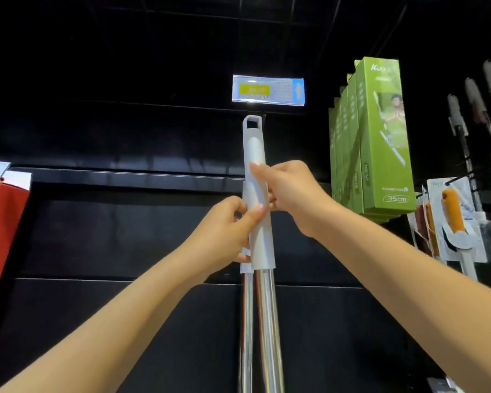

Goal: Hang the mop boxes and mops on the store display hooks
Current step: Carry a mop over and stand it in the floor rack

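Note:
A mop handle [255,154] stands upright in the middle, with a white plastic grip, a square hanging hole at its top and a shiny steel pole [268,330] below. Both my hands grip the white part: my left hand [224,234] low on the left, my right hand [287,191] higher on the right. A second steel pole [246,321] with a white grip stands just behind it, mostly hidden. The hanging hole sits right below a price tag [268,89] at the tip of a display hook. Green mop boxes [380,137] hang to the right.
A black slatted display wall [125,236] fills the background. A red box [0,222] hangs at the left edge. At the far right hang orange-handled brushes [452,214] on cards and several grey-gripped mop handles [474,97].

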The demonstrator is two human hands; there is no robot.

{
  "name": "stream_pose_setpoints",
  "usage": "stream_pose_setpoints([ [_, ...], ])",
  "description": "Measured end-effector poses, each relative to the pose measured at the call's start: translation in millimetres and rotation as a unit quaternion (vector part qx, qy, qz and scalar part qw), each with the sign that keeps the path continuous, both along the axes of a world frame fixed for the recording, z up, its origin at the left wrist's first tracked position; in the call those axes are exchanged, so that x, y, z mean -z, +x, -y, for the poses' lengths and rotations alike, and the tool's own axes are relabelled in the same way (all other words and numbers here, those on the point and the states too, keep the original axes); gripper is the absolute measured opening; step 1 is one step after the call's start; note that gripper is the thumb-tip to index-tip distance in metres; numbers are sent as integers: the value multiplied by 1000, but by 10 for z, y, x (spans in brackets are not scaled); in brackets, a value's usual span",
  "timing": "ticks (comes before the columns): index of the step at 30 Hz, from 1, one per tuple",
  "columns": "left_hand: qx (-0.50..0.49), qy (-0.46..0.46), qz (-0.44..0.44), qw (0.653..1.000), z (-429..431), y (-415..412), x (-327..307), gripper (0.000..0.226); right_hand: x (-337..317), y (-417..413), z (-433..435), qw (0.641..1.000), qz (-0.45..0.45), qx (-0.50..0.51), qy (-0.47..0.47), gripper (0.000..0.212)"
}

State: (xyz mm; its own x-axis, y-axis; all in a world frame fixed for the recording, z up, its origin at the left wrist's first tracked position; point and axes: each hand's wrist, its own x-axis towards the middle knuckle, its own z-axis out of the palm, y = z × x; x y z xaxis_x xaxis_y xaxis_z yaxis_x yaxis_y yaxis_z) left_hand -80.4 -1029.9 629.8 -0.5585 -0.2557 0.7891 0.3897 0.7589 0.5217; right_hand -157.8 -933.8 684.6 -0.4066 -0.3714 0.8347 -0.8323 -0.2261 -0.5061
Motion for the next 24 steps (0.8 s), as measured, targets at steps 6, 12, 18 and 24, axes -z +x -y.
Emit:
stream_pose_setpoints([
  [6,53,7,1,999,-83,-36,-73,30,-54,-15,-173,1000,-15,2,-20,39],
  [12,61,2,-6,998,-59,29,-187,34,-155,35,-150,999,-13,11,-42,46],
  [18,50,-5,1,999,112,-15,-145,34,-98,-25,41,999,8,14,-38,40],
  [24,46,20,35,998,399,-277,23,33,75,-274,305,998,59,20,4,38],
])
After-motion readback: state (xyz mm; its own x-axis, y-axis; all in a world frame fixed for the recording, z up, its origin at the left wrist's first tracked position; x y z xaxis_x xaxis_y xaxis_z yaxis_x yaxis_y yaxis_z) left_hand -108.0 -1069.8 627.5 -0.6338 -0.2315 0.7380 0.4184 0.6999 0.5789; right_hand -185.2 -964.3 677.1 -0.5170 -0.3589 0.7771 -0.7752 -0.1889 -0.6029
